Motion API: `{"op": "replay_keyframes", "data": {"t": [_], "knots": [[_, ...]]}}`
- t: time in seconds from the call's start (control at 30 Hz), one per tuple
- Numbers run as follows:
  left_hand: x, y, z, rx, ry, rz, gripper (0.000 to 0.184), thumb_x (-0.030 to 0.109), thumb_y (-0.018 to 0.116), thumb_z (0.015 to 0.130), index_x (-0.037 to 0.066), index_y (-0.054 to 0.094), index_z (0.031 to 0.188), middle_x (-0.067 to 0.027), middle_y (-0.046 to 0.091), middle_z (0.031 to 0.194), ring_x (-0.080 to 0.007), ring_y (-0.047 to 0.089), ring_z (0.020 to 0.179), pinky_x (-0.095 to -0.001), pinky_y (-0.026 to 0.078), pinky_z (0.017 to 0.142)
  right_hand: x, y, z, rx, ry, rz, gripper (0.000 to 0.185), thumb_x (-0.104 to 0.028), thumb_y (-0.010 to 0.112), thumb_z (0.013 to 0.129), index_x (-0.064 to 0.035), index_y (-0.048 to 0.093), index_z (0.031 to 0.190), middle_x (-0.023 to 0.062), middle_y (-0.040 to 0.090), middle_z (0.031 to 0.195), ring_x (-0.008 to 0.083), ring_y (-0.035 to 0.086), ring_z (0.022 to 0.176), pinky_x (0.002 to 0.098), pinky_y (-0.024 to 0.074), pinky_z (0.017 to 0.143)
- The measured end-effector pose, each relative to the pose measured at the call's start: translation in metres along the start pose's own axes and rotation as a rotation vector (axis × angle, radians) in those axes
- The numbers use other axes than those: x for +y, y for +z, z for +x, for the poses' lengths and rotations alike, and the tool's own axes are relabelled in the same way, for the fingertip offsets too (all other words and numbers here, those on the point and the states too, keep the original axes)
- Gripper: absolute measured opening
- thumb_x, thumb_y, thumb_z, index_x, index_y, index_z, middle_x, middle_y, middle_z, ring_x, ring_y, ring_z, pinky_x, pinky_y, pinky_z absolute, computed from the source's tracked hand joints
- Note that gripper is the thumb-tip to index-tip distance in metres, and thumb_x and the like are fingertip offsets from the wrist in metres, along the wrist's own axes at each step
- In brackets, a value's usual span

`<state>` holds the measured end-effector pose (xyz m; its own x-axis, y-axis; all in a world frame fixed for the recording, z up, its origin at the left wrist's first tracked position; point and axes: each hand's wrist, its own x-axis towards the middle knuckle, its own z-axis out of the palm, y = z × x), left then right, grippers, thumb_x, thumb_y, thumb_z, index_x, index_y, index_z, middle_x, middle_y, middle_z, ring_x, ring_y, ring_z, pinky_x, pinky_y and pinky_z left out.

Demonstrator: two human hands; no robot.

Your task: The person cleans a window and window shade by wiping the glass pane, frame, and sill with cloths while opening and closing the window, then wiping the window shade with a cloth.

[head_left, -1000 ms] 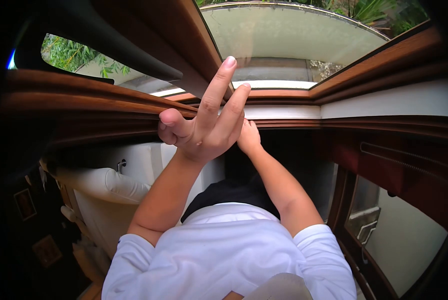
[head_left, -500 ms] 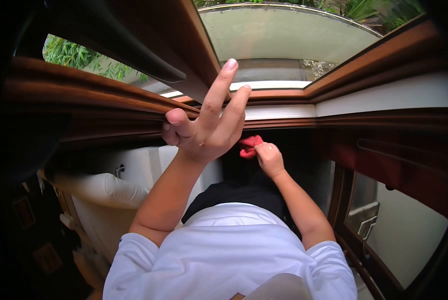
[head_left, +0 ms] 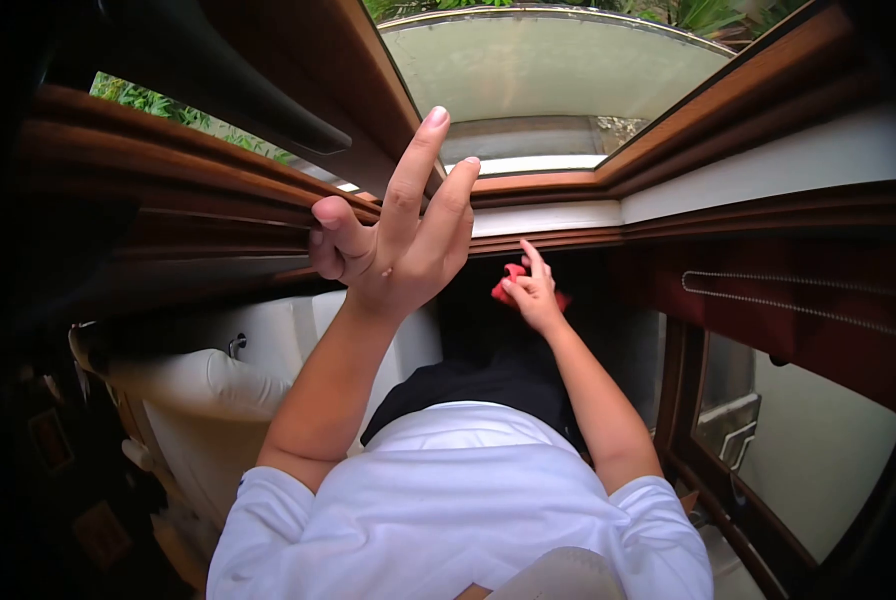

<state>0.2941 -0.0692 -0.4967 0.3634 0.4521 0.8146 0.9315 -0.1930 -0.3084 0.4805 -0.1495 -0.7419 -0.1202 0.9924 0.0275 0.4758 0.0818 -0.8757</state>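
Note:
My left hand [head_left: 400,245] is raised before the wooden window frame [head_left: 538,184], fingers spread and nothing in its grasp. Whether its fingertips touch the wood or the glass, I cannot tell. Lower and to the right, my right hand [head_left: 536,298] pinches a crumpled red cloth [head_left: 503,288] between thumb and fingers, with one finger stretched toward the sill [head_left: 568,240]. Part of the cloth is hidden behind that hand. Beyond my left hand, the window pane [head_left: 558,70] shows a pale wall outside.
A dark red blind [head_left: 778,335] with a bead chain [head_left: 768,283] hangs on the right, above another wood-framed window [head_left: 808,440]. A cream padded seat [head_left: 208,380] is at lower left. A dark wooden ledge [head_left: 178,150] runs along the left.
My right hand has shifted slightly up and changed its hold on the red cloth, one finger now extended. My left hand sits a little further left in view, its pose much the same.

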Motion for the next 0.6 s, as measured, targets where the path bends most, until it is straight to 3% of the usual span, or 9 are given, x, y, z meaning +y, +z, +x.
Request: {"op": "replay_keyframes", "data": {"t": [0.07,0.1,0.2,0.23,0.27,0.4,0.53,0.57,0.6], "knots": [[0.000,0.001,0.000,0.012,-0.003,0.009,0.015,0.023,0.059,0.079,0.030,0.069,0.089,0.0152,0.057,0.122,-0.0379,-0.010,0.137,-0.0386,-0.011,0.103,0.003,0.011,0.014,-0.161,0.071,0.335,0.016,-0.018,0.057,0.085,-0.0051,0.067,0.084,0.0076,0.055,0.116,0.0220,0.050,0.105,0.0315,0.0377,0.089],[0.000,0.000,0.001,0.009,0.000,0.021,0.016,0.023,0.059,0.078,0.030,0.069,0.089,0.0154,0.058,0.120,-0.0375,-0.009,0.137,-0.0385,-0.011,0.103,0.000,0.023,0.021,-0.112,0.280,0.478,0.018,-0.018,0.055,0.086,-0.0039,0.065,0.085,0.0126,0.059,0.102,0.0282,0.055,0.094,0.0324,0.0422,0.083],[0.001,-0.001,0.000,-0.004,0.000,0.054,0.016,0.023,0.059,0.078,0.030,0.069,0.088,0.0159,0.059,0.118,-0.0368,-0.007,0.137,-0.0383,-0.010,0.103,-0.008,0.041,0.033,-0.043,0.195,0.044,0.019,-0.018,0.053,0.087,-0.0015,0.064,0.085,0.0172,0.057,0.092,0.0333,0.056,0.083,0.0341,0.0451,0.074],[0.001,-0.001,0.001,0.007,0.003,0.053,0.015,0.023,0.060,0.077,0.029,0.069,0.088,0.0155,0.060,0.116,-0.0361,-0.006,0.137,-0.0380,-0.008,0.103,-0.004,0.056,0.034,0.043,-0.009,-0.041,0.021,-0.019,0.055,0.086,0.0003,0.062,0.083,0.0183,0.054,0.085,0.0347,0.055,0.080,0.0384,0.0454,0.070],[0.000,-0.001,0.001,0.007,0.005,0.054,0.015,0.023,0.060,0.077,0.029,0.069,0.088,0.0151,0.060,0.116,-0.0362,-0.006,0.137,-0.0381,-0.008,0.103,0.000,0.070,0.035,0.004,-0.071,-0.181,0.012,-0.016,0.058,0.080,-0.0048,0.063,0.081,0.0158,0.053,0.086,0.0340,0.055,0.082,0.0418,0.0463,0.070],[0.002,-0.002,0.003,-0.010,-0.016,0.003,0.015,0.021,0.061,0.076,0.027,0.070,0.087,0.0117,0.059,0.119,-0.0377,-0.010,0.137,-0.0370,-0.013,0.104,-0.025,0.100,0.042,-0.130,-0.121,-0.558,0.013,-0.019,0.057,0.080,-0.0082,0.064,0.078,0.0125,0.051,0.094,0.0295,0.052,0.089,0.0389,0.0445,0.069],[0.013,0.004,-0.026,-0.128,0.067,0.024,0.016,0.028,0.057,0.081,0.033,0.067,0.093,0.0109,0.057,0.121,-0.0264,0.021,0.136,-0.0403,-0.012,0.108,-0.019,0.100,0.049,-0.217,-0.189,-0.672,0.018,-0.020,0.052,0.083,-0.0072,0.064,0.081,0.0112,0.051,0.095,0.0275,0.052,0.093,0.0371,0.0443,0.072],[0.016,0.008,-0.038,-0.172,0.079,-0.040,0.017,0.030,0.055,0.081,0.033,0.066,0.094,0.0115,0.057,0.122,-0.0182,0.039,0.127,-0.0405,-0.010,0.110,-0.013,0.093,0.052,-0.222,-0.175,-0.652,0.020,-0.021,0.050,0.084,-0.0082,0.065,0.081,0.0110,0.051,0.095,0.0270,0.052,0.093,0.0377,0.0451,0.072],[0.018,0.011,-0.049,-0.229,0.123,-0.069,0.014,0.029,0.055,0.081,0.031,0.066,0.090,0.0114,0.058,0.121,-0.0132,0.046,0.121,-0.0408,-0.010,0.110,-0.008,0.082,0.051,-0.181,-0.148,-0.644,0.017,-0.020,0.052,0.083,-0.0085,0.063,0.077,0.0110,0.052,0.092,0.0272,0.054,0.089,0.0388,0.0472,0.071]]}}
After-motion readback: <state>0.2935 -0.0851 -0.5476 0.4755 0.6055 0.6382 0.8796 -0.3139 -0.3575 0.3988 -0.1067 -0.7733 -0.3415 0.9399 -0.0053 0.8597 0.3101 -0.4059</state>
